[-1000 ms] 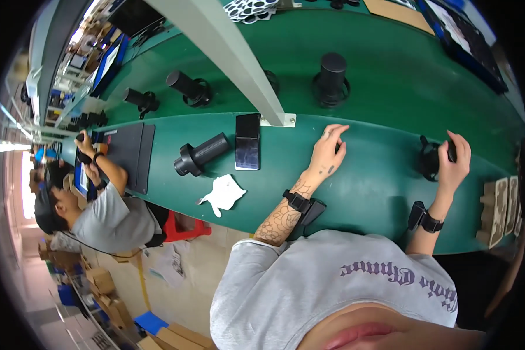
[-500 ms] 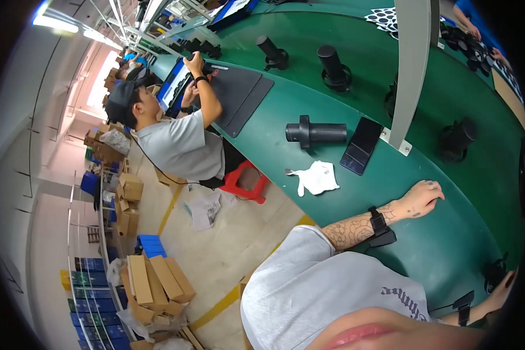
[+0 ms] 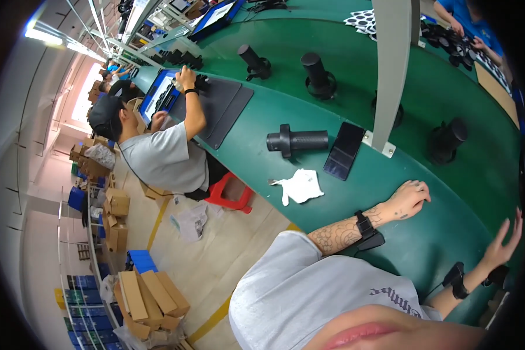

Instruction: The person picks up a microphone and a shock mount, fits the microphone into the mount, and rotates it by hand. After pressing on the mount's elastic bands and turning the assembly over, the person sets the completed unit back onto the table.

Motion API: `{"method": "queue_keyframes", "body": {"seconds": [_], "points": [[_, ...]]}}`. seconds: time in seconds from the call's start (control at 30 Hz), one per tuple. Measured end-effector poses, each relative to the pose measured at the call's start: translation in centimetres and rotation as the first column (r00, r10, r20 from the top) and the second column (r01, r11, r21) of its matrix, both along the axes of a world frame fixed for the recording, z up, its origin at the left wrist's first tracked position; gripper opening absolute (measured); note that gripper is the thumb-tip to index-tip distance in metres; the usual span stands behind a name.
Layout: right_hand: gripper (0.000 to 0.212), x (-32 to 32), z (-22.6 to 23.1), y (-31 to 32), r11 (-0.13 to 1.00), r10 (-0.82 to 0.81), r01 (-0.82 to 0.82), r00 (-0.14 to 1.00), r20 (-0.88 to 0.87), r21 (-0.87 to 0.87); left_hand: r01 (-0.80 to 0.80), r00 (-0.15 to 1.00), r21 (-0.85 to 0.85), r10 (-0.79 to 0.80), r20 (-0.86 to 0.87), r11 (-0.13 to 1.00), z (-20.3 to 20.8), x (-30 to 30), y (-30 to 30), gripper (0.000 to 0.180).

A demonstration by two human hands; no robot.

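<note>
My left hand (image 3: 407, 201) rests on the green work table (image 3: 338, 219), its fingers curled loosely with nothing seen in them. Around that wrist is a black strap with a small black device (image 3: 368, 230). My right hand (image 3: 503, 242) is raised near the right edge of the view, fingers stretched out and apart, holding nothing. A black strap (image 3: 459, 286) circles this wrist too. Beyond my left hand lie a black smartphone (image 3: 344, 150), a black cylindrical part with a collar (image 3: 297, 140) and a crumpled white glove or cloth (image 3: 300, 186).
A grey metal post (image 3: 391, 76) is bolted to the table. Several black cylindrical units (image 3: 316, 73) stand along the darker green strip behind. At left a co-worker (image 3: 157, 149) sits by a dark mat (image 3: 221, 111). Cardboard boxes (image 3: 149, 297) are on the floor.
My right hand has risen from the dark object near the right edge, and its fingers have spread. My left hand stays on the table. The whole view has shifted slightly.
</note>
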State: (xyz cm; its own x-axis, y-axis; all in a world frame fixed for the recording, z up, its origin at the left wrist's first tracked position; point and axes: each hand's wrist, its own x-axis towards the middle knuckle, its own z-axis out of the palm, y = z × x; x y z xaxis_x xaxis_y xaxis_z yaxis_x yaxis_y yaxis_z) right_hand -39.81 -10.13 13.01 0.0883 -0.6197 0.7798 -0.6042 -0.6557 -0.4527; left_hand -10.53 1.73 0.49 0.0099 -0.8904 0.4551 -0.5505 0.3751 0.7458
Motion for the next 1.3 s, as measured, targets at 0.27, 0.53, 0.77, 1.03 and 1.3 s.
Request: {"method": "queue_keyframes", "body": {"seconds": [0.27,0.53,0.77,1.03,1.3], "points": [[0.035,17.0,5.1,-1.7,0.918,0.380,-0.364,0.921,-0.087,0.156,0.014,0.999,0.038,-0.016,0.029,0.999,0.0,0.8,0.5,0.013],[0.022,23.1,2.4,-6.2,0.908,0.300,-0.157,0.892,-0.340,0.389,0.069,0.997,0.056,-0.071,0.034,0.996,0.6,-0.2,-0.1,0.015],[0.022,22.3,2.2,-3.8,0.929,0.303,-0.174,0.863,-0.403,0.326,0.060,0.996,0.112,-0.067,0.059,0.992,0.6,0.6,0.5,0.017],[0.072,21.2,2.4,-4.8,0.958,0.255,-0.109,0.748,-0.612,0.265,0.066,0.996,0.104,-0.072,0.056,0.992,0.7,0.2,0.2,0.018],[0.078,19.1,2.5,-7.1,0.939,0.195,0.003,0.820,-0.538,0.344,0.068,0.997,0.086,-0.071,0.033,0.994,1.8,0.1,0.2,0.025]]}}
